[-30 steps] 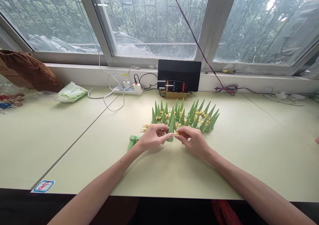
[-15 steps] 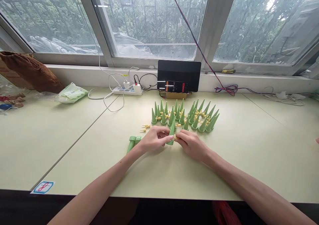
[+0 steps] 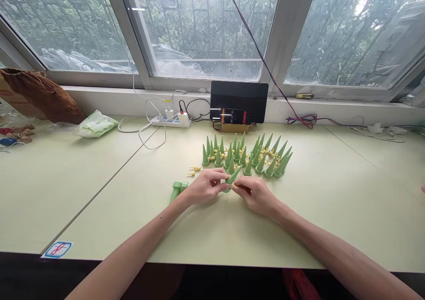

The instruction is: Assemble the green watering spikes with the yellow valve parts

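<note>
My left hand [image 3: 206, 185] pinches a green plastic cone [image 3: 233, 176] near its wide base, and the cone's tip leans to the right. Close against that base, my right hand [image 3: 255, 192] grips a small yellow plastic piece [image 3: 233, 186], mostly hidden by the fingertips. Just beyond both hands stand many green cones [image 3: 248, 165] in two clusters, with small yellow pieces [image 3: 267, 151] among and on them. Left of the clusters lie a few loose yellow pieces [image 3: 194, 170]. Beside my left forearm are green bolt-shaped parts [image 3: 175, 191], partly covered by the arm.
A black tablet [image 3: 239, 96] with a phone [image 3: 235, 115] showing a timer stands by the window wall. A power strip [image 3: 171, 121] with white cables is to its left. Bundled wires [image 3: 305, 120] lie right. A wipes packet [image 3: 97, 124] and brown bag [image 3: 43, 97] are far left.
The cone in my left hand has tipped from nearly upright toward the right. My right fingers have shifted slightly and still hold the yellow piece at its base.
</note>
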`<move>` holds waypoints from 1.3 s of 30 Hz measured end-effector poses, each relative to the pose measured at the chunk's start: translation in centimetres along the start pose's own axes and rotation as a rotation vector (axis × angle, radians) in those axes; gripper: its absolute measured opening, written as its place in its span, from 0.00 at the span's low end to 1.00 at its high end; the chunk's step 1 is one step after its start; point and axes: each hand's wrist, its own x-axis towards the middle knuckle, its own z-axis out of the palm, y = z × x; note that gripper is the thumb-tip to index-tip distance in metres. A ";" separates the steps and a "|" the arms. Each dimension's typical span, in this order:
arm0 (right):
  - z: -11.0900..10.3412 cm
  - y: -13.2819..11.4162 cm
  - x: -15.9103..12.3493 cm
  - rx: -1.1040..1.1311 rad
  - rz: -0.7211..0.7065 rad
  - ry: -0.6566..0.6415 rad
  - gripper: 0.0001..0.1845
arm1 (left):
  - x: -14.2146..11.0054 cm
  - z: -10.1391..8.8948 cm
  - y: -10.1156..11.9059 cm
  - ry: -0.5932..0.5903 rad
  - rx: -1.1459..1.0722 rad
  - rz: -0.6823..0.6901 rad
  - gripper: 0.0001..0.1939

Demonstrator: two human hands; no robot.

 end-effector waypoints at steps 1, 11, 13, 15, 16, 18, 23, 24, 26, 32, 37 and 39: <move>-0.1 -0.2 0.1 0.046 0.031 -0.006 0.18 | 0.0 0.0 0.0 -0.001 -0.001 0.009 0.10; -0.8 -0.1 0.5 1.031 0.648 -0.327 0.19 | 0.2 0.1 -0.3 -0.014 -0.024 0.037 0.13; -1.0 0.0 0.6 1.145 0.668 -0.367 0.18 | 0.2 0.2 -0.3 -0.010 -0.022 0.046 0.14; -1.2 0.1 0.7 1.193 0.692 -0.382 0.19 | 0.3 0.2 -0.3 0.001 -0.014 0.058 0.14; -1.2 0.1 0.7 1.188 0.702 -0.378 0.19 | 0.3 0.2 -0.3 0.009 -0.011 0.061 0.13; -1.1 0.2 0.8 1.122 0.699 -0.351 0.20 | 0.3 0.2 -0.2 0.022 -0.010 0.049 0.13; -0.4 0.3 0.6 0.701 0.449 -0.057 0.19 | 0.2 0.0 0.0 0.074 -0.063 -0.092 0.12; -0.3 0.3 0.5 0.620 0.378 0.004 0.17 | 0.1 -0.1 0.1 0.080 -0.091 -0.139 0.13; -0.1 0.2 0.3 0.479 0.249 0.071 0.13 | 0.1 -0.3 0.3 0.081 -0.174 -0.215 0.14; -0.1 0.4 0.1 0.169 0.039 0.107 0.06 | 0.1 -0.6 0.2 0.025 -0.289 -0.201 0.17; 0.0 0.6 0.2 0.072 -0.049 0.133 0.10 | 0.1 -0.4 -0.3 -0.012 -0.285 -0.166 0.15; 0.0 0.6 0.1 0.060 -0.073 0.142 0.12 | 0.1 -0.3 -0.4 -0.022 -0.286 -0.156 0.15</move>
